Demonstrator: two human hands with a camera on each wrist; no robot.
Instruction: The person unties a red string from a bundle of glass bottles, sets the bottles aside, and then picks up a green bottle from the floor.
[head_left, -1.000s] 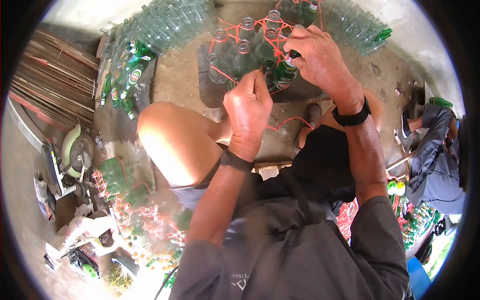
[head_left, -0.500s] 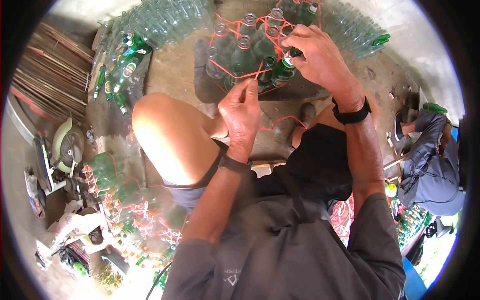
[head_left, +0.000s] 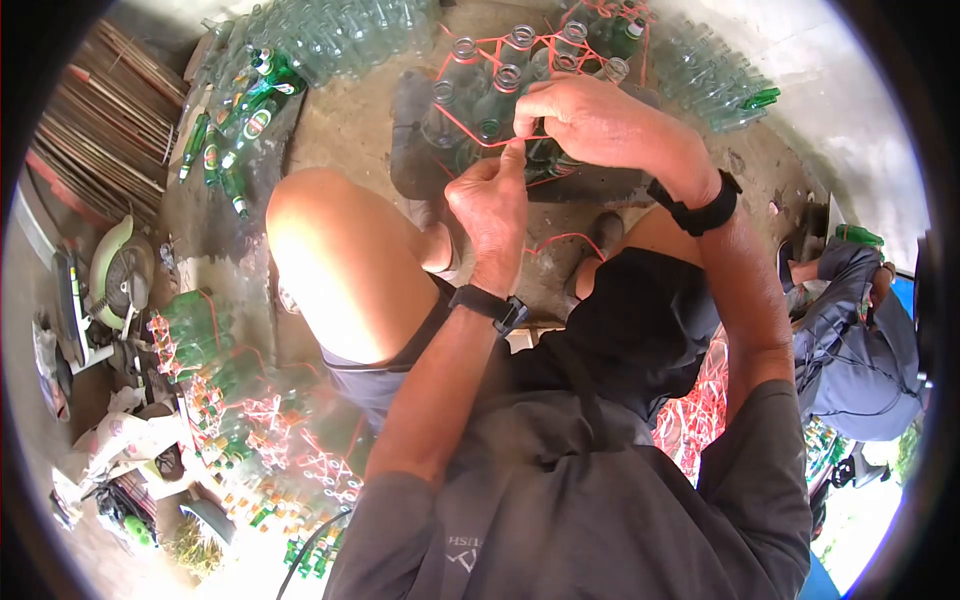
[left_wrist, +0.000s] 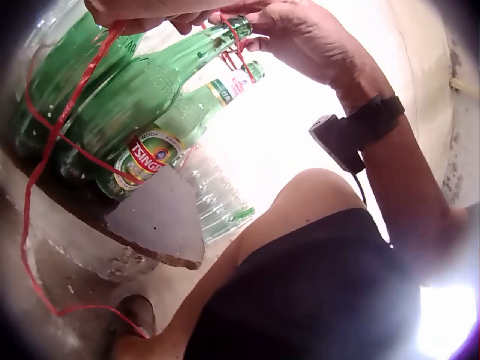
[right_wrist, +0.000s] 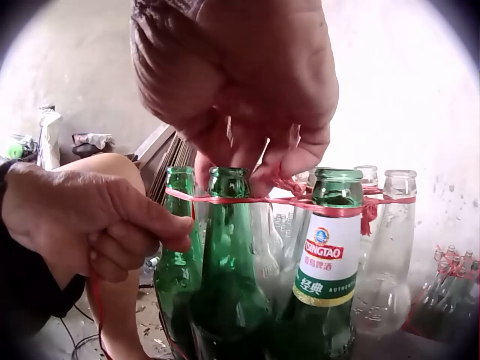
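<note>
In the head view, green and clear glass bottles (head_left: 507, 78) stand grouped on a dark board (head_left: 410, 165), red string (head_left: 470, 132) round their necks. My left hand (head_left: 490, 205) pinches the string in front of the group; the right wrist view shows this hand (right_wrist: 82, 217) with thumb against curled fingers and string hanging below. From above, my right hand (right_wrist: 240, 75) reaches behind a green bottle's neck (right_wrist: 229, 184), its bent fingers at the string; fingertips are partly hidden. Beside it stands a green bottle with a white label (right_wrist: 324, 255). The left wrist view shows string (left_wrist: 28, 225) trailing down.
Clear bottles (head_left: 350, 40) lie stacked at the back left, loose green bottles (head_left: 232, 180) nearer. More stacked bottles (head_left: 710, 75) are at the back right. Long rods (head_left: 105, 115) lie far left. Another person (head_left: 860, 330) is at the right. Bundled bottles (head_left: 195, 335) stand lower left.
My right hand has moved left and forward from the labelled green bottle to the string near my left hand. The left hand keeps its pinch, with the string now drawn across the front necks.
</note>
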